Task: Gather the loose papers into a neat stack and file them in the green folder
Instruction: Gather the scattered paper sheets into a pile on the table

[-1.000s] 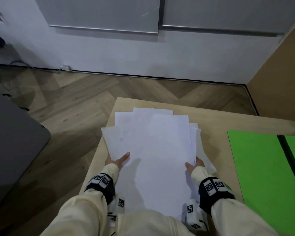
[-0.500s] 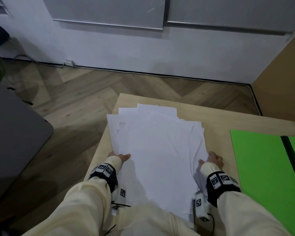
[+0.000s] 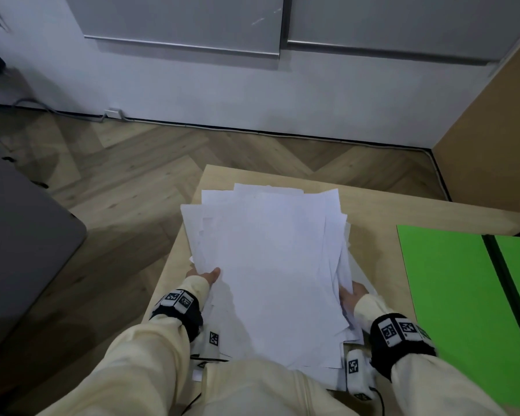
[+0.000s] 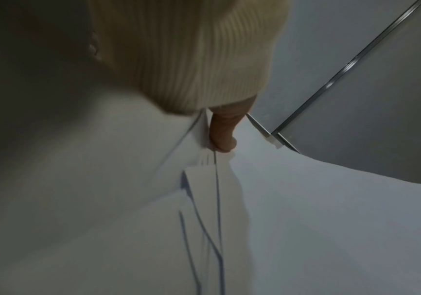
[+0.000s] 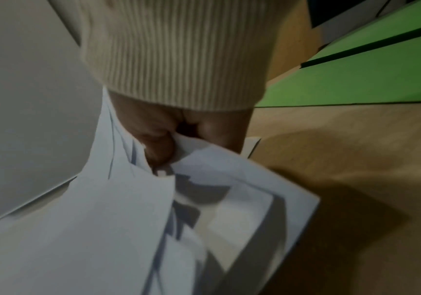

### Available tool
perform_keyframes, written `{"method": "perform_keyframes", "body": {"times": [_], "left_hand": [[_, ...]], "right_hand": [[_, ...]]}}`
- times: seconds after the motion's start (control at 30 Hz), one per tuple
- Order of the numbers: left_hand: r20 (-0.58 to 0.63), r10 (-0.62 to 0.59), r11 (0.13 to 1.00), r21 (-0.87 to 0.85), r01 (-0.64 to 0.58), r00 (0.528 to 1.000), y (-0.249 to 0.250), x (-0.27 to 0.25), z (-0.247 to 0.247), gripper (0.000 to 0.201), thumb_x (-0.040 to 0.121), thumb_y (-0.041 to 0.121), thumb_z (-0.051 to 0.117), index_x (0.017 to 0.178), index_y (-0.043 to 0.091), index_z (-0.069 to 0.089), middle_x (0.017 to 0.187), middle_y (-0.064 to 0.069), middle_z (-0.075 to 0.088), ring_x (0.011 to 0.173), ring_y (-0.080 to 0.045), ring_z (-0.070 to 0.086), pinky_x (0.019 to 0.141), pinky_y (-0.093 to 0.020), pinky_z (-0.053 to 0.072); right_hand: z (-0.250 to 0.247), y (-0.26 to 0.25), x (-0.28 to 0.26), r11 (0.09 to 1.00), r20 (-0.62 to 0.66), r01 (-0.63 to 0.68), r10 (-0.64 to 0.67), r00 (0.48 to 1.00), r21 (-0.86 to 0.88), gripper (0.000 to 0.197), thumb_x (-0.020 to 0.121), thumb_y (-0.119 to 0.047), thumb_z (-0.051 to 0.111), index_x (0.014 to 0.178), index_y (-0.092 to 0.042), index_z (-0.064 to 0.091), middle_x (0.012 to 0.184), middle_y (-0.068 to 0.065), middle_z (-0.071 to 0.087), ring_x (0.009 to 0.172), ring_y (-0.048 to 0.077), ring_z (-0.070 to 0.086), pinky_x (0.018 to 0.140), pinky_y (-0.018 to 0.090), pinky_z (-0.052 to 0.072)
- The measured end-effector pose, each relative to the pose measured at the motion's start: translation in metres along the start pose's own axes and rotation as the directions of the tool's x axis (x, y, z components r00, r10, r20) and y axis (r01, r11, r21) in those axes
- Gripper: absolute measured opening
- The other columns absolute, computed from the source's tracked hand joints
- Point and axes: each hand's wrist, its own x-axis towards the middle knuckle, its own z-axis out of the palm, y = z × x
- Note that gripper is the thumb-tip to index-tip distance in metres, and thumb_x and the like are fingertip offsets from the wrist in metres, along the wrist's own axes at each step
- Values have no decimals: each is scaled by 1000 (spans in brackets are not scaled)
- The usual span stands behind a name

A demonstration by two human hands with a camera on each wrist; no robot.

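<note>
A loose pile of white papers [image 3: 270, 265] sits fanned and uneven on the wooden table, between my two hands. My left hand [image 3: 204, 276] grips its left edge, thumb on top and fingers hidden beneath. In the left wrist view the thumb [image 4: 223, 131] presses on the papers [image 4: 305, 219]. My right hand [image 3: 351, 294] holds the right edge, and in the right wrist view its fingers [image 5: 159, 143] curl around several sheets [image 5: 204, 199]. The open green folder [image 3: 451, 295] lies flat to the right, apart from the pile; the folder [image 5: 356, 79] also shows there.
The light wooden table [image 3: 370, 211] ends just beyond and left of the pile. Parquet floor [image 3: 150, 163] lies past it. A dark grey surface [image 3: 18, 241] stands to the left, a brown panel [image 3: 493, 115] at the far right.
Both hands have pushed the sheets inward and the spread pile has narrowed. The right hand moved from lying on the sheets to gripping their right edge, and the sheets there now lift and curl.
</note>
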Motion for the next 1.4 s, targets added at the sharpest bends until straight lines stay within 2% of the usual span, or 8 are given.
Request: {"method": "perform_keyframes", "body": {"times": [0.17, 0.4, 0.57, 0.73, 1.03, 1.1, 1.27, 1.4], "left_hand": [[-16, 11, 1000, -1, -11, 1000, 2, 2, -2, 76, 89, 30, 60, 148, 2, 22, 150, -16, 36, 137, -33, 37, 113, -35, 29], [-12, 2, 993, -118, -3, 1000, -2, -2, 0, 75, 80, 23, 73, 139, -2, 35, 136, -19, 51, 125, -37, 51, 107, -39, 38], [3, 41, 997, -65, -41, 999, -5, 0, -6, 70, 86, 26, 64, 144, 3, 33, 143, -19, 45, 128, -38, 47, 109, -39, 36], [-7, 17, 999, -39, -18, 1000, -2, -1, -4, 73, 90, 29, 59, 149, 5, 23, 151, -15, 34, 137, -34, 36, 114, -36, 29], [25, 40, 999, 1, -40, 999, -2, -5, -8, 88, 60, 19, 86, 135, 0, 44, 134, -19, 55, 121, -34, 56, 106, -41, 43], [12, 44, 998, 53, -44, 999, 0, -7, -9, 86, 66, 14, 84, 138, -1, 39, 138, -19, 51, 125, -33, 52, 108, -40, 41], [7, 73, 997, 11, -73, 997, 3, -8, -6, 80, 74, 14, 78, 140, 1, 35, 139, -17, 50, 127, -35, 50, 109, -40, 38], [48, 67, 992, -113, -61, 997, -1, -1, 0, 89, 67, 36, 80, 140, 8, 38, 137, -16, 52, 124, -36, 51, 108, -43, 39]], "right_hand": [[-17, 2, -2, 999, -127, -9, 14, 992, 33, 54, 95, -35, 44, 140, -4, 41, 145, 15, 42, 133, 33, 41, 111, 38, 32], [3, -5, -19, 964, 180, 33, 16, 983, -264, 46, 94, -32, 46, 127, 0, 52, 128, 19, 58, 116, 32, 55, 98, 34, 42], [-7, -10, -19, 994, -132, -102, 105, 986, 23, 56, 98, -36, 36, 140, 2, 38, 148, 20, 38, 136, 34, 37, 112, 35, 28], [-25, -7, -23, 946, -434, -75, 215, 875, 317, 40, 99, -17, 40, 129, 7, 49, 131, 25, 56, 120, 37, 54, 99, 37, 41], [-73, -20, -26, 972, -371, -169, 220, 902, 165, 40, 92, -17, 54, 124, 8, 55, 120, 22, 62, 106, 32, 60, 90, 33, 46], [-87, -35, -34, 992, -526, -36, 96, 845, 123, 29, 92, -11, 51, 115, 4, 60, 106, 24, 66, 91, 33, 61, 80, 33, 47], [-107, -85, -63, 845, -830, 464, -42, 556, 267, 40, 93, -13, 51, 131, -1, 50, 130, 22, 58, 120, 33, 56, 96, 26, 40], [-74, -79, -32, 835, -644, 342, 19, 765, 431, 52, 84, -31, 62, 129, -7, 52, 128, 17, 60, 117, 31, 59, 101, 31, 43]]}}
